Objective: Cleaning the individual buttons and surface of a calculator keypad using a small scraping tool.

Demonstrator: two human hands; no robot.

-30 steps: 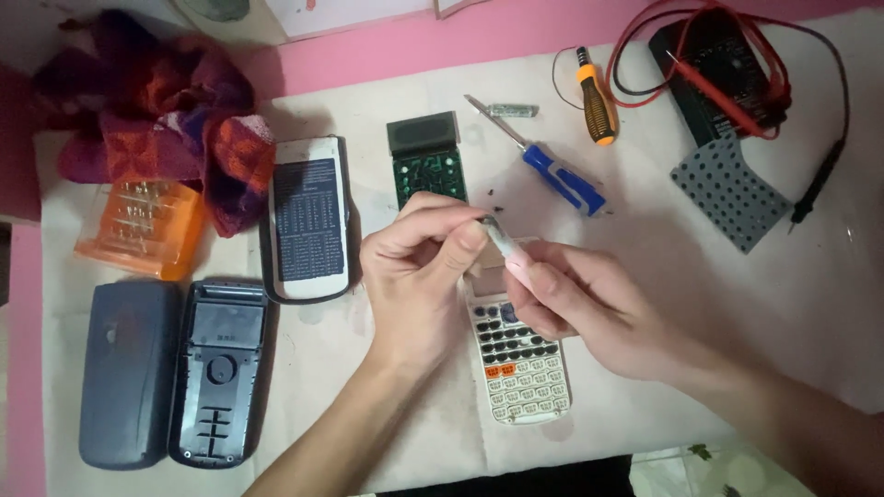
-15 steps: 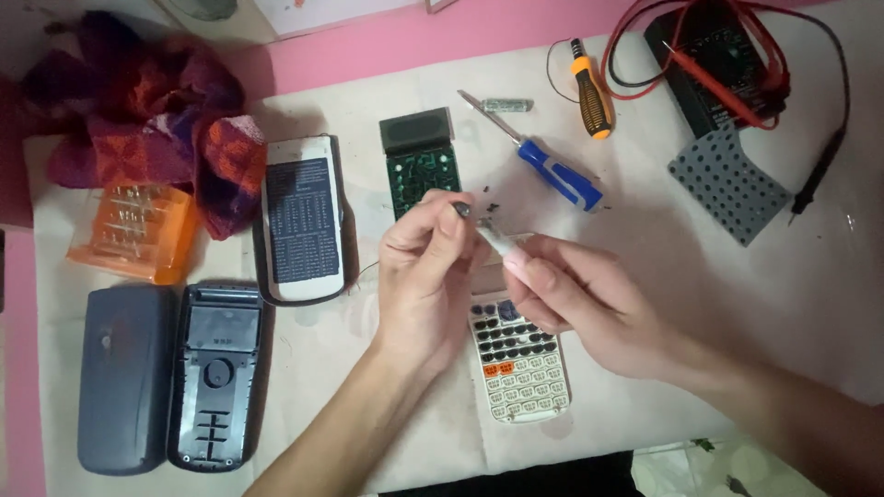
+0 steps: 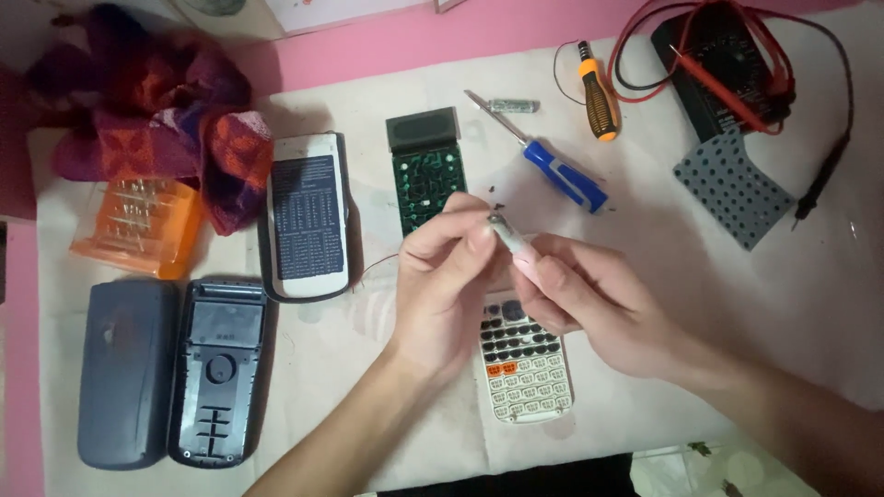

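— Holding anything?

— Yes. My right hand (image 3: 589, 308) grips a small white tool (image 3: 512, 241), fingers clenched around its body. My left hand (image 3: 447, 276) pinches its metal tip between thumb and forefinger.

— Location?

— Both hands meet above the keypad (image 3: 523, 370), which lies on the white cloth (image 3: 645, 239). A green board (image 3: 425, 166) sits just beyond the tool; a blue screwdriver (image 3: 552, 166) lies near it.
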